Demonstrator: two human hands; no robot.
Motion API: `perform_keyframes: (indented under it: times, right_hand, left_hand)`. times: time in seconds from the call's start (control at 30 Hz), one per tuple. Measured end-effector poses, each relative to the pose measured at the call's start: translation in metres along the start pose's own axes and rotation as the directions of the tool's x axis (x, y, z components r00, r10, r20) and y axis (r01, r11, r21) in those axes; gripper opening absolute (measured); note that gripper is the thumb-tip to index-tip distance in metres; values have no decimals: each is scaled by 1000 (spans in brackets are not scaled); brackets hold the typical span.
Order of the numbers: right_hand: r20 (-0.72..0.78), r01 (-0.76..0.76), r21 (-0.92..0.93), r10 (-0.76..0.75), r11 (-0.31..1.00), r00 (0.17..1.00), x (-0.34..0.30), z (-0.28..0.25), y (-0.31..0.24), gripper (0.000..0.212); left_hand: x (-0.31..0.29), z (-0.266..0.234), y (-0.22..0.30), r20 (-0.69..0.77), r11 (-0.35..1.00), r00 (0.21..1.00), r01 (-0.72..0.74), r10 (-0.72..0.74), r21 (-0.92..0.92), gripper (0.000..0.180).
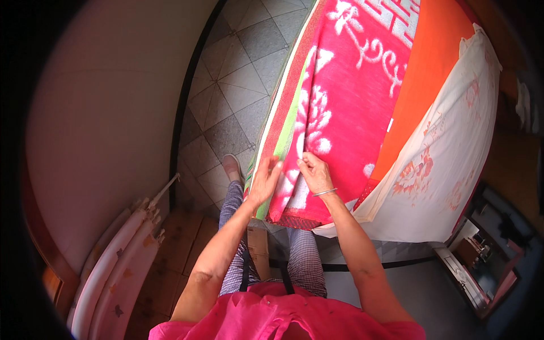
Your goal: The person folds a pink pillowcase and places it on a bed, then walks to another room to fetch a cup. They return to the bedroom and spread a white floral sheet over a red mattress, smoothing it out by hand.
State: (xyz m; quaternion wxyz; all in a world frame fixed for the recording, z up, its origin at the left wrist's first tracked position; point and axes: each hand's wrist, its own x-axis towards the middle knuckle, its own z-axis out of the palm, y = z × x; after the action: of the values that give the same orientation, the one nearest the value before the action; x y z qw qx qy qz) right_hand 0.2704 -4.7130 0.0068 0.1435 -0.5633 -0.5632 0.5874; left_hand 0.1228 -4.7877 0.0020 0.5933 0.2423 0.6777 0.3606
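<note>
A red-pink blanket with white flower and scroll patterns lies over the bed, its left edge folded back in a long narrow strip. My right hand, with a bracelet at its wrist, bends its fingers and thumb onto the fold and pinches the blanket there. Flat beside it, my left hand rests with fingers stretched out where the folded edge meets a striped sheet of red, green and white. The surface under my left palm is hidden.
Right of the blanket lie an orange cloth and a white cloth with faded flowers, hanging over the bed's side. Grey tiles run between bed and wall. Pale folded panels lean at lower left; a mirror stands lower right.
</note>
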Motion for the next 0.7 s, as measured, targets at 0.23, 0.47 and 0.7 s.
perform_keyframes:
  times: [0.23,0.47,0.7]
  right_hand:
    - [-70,347,-606,-483,716,873,53,-10,-50,38]
    - [-119,8,-888,-247,459,962,112,-3,-15,66]
    - [-144,-5,-824,-201,566,969,96,-7,-47,68]
  left_hand:
    - [57,-12,-47,79,986,987,135,-143,95,39]
    - [44,-6,-58,46,991,991,126,-124,-40,26]
    - [-30,-35,-82,182,930,953,176,-243,322,31]
